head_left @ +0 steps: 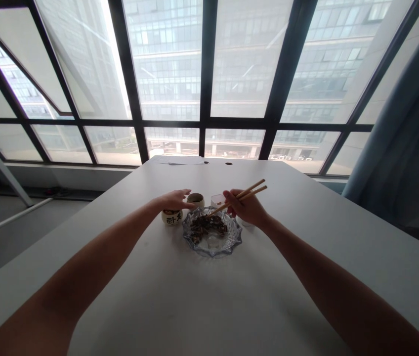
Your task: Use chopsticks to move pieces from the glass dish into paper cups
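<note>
1. Here's the worktop [194,306], broad and white, running beneath the left hand [175,200] and the right hand [245,205] and well past them.
2. Centre stage, between the hands: a clear glass bowl [213,243] with a pointed, wavy rim.
3. Under the left hand, partly covered, there's the lettered cup [172,218], pale with black characters.
4. Off that hand's fingertips, a round cup [199,197] stands, open side up.
5. Just left of the right hand, a pale cup [217,200]; below that hand, a clear vessel [245,222] peeks out, mostly hidden.
6. Far beyond both, a white sheet [180,161] and two dark holes [228,163].
</note>
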A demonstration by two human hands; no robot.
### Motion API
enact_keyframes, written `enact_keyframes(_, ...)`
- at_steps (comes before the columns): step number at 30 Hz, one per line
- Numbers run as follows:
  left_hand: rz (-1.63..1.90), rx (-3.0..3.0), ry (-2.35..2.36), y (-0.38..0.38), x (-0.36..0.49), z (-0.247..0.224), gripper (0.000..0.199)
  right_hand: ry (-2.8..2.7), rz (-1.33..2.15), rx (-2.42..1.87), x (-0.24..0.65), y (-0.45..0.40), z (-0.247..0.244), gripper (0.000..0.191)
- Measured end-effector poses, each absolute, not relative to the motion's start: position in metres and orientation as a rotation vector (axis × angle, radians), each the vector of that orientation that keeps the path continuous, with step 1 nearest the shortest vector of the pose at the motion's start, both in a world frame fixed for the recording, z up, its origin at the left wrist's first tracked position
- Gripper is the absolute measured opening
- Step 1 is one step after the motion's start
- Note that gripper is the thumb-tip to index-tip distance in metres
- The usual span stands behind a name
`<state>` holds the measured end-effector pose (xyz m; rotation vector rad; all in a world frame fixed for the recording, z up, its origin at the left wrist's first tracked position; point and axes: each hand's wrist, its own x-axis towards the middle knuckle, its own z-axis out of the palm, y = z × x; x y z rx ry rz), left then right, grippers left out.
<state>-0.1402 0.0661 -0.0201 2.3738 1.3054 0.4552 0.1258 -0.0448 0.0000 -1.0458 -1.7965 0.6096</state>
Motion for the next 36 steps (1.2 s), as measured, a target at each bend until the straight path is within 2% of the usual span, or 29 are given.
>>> enact_keyframes(4,0.835,2.292,1.281,0.042,-0.169,-0.033,0.075,-1.341,0.798,-1.185,0.128,-0.042,0.013,0.051)
enact_keyframes(6,0.988,2.169,1.281,0.026,-0.181,-0.045,0.080,-1.183,0.911,-1.257,0.131,-0.039,0.017,0.047)
enact_keyframes(9,1.039,1.972,1.270,0.005,-0.193,-0.062,0.092,-1.166,0.972,-1.284,0.137,-0.036,0.020,0.045)
enact_keyframes(12,1.032,1.893,1.238,-0.004,-0.197,-0.075,0.098,-1.401,0.754,-1.223,0.145,-0.043,0.026,0.051)
enact_keyframes(17,1.059,1.926,1.227,-0.002,-0.198,-0.084,0.100,-2.141,0.182,-1.118,0.157,-0.077,0.055,0.054)
enact_keyframes(21,1.056,1.952,1.216,0.000,-0.198,-0.086,0.097,-2.141,-0.141,-1.297,0.166,-0.084,0.069,0.052)
enact_keyframes(24,1.054,1.963,1.211,0.001,-0.199,-0.087,0.096,-2.051,-0.251,-1.461,0.175,-0.072,0.067,0.052)
enact_keyframes(31,1.063,1.957,1.201,0.001,-0.198,-0.088,0.095,-1.876,-0.188,-1.486,0.177,-0.068,0.066,0.062)
enact_keyframes(36,1.090,1.939,1.197,0.000,-0.198,-0.087,0.092,-1.838,0.275,-1.315,0.154,-0.084,0.071,0.068)
